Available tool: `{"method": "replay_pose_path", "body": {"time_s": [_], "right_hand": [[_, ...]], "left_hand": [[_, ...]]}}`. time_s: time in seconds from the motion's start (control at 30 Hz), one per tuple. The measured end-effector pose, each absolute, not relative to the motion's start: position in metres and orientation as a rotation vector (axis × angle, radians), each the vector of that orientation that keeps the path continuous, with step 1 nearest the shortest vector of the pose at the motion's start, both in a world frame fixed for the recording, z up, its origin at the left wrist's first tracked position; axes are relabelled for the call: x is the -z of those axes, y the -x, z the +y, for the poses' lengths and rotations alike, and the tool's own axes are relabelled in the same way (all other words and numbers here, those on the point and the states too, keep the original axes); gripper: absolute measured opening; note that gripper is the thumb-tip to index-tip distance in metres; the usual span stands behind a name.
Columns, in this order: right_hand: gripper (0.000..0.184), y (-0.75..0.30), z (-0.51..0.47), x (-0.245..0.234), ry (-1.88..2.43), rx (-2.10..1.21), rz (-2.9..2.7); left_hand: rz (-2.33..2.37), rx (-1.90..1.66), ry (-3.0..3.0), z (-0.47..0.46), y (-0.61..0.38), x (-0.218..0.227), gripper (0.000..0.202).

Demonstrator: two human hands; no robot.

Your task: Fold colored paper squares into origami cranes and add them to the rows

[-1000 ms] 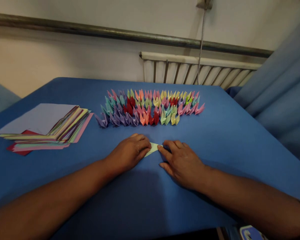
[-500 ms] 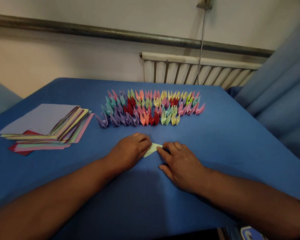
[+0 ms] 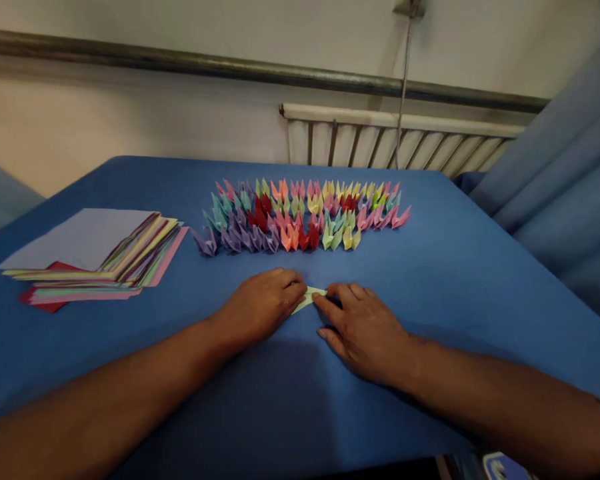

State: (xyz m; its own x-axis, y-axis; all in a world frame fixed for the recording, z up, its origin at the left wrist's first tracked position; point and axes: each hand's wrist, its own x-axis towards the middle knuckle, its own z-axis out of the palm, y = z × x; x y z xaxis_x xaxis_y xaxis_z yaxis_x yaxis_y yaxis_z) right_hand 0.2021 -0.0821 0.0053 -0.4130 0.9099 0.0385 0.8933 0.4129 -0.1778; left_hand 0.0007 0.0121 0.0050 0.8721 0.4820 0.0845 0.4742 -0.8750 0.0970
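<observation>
now both forearms are reaching in from the near edge and lying low over the blue cloth-covered table (image 3: 455, 280), converging toward the middle. the left hand (image 3: 263, 307) is resting palm down, knuckles arched, its fingertips pressing on the left part of a small pale green folded paper piece (image 3: 311, 297) that is lying flat on the cloth. the right hand (image 3: 363, 327) is also lying palm down, fingers slightly spread and pointing left, its fingertips pinning the right end of the same paper; only a narrow strip of it is showing between the two hands. neither hand is clenching or lifting the paper, both are pressing it down. beyond the hands, well apart from them, rows of small multicoloured folded paper cranes (image 3: 300, 217) are standing packed together. to the left, a fanned stack of coloured square paper sheets (image 3: 95, 257) is lying flat, with a pale lilac sheet on top. behind the table a white slatted rail (image 3: 400, 137) is running along the wall.
</observation>
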Motion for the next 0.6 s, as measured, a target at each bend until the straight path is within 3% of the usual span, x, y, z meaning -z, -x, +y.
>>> {"method": "replay_pose_path", "body": {"time_s": [0.6], "right_hand": [[0.049,-0.201,-0.0831,-0.0038,1.614,-0.129,-2.531]], "left_hand": [[0.768,0.014,-3.061,0.0109,-0.0053,-0.0101,0.023]]}}
